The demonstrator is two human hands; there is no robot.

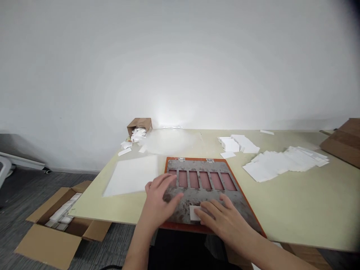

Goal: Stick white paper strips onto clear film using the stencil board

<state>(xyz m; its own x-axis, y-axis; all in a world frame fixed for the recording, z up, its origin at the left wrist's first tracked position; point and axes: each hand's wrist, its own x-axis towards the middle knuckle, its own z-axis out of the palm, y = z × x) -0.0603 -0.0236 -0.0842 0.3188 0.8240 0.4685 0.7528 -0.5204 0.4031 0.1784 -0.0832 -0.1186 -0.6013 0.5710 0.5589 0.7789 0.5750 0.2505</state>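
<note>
A grey metal plate [206, 167] with several red rectangular slots lies on an orange base at the table's near edge. My left hand [159, 198] rests flat on the plate's left part, fingers spread toward the leftmost slot. My right hand [222, 219] lies on the plate's near part, fingers stretched out over a small white rectangular piece [193, 212], touching it. Neither hand grips anything.
A large white sheet [132, 179] lies left of the plate. Stacks of white pieces [237, 144] and a spread pile [284, 162] sit to the right. A tipped brown box [140, 125] spills white pieces at the back. An open carton [60, 219] stands on the floor left. Wooden boards [344, 140] at far right.
</note>
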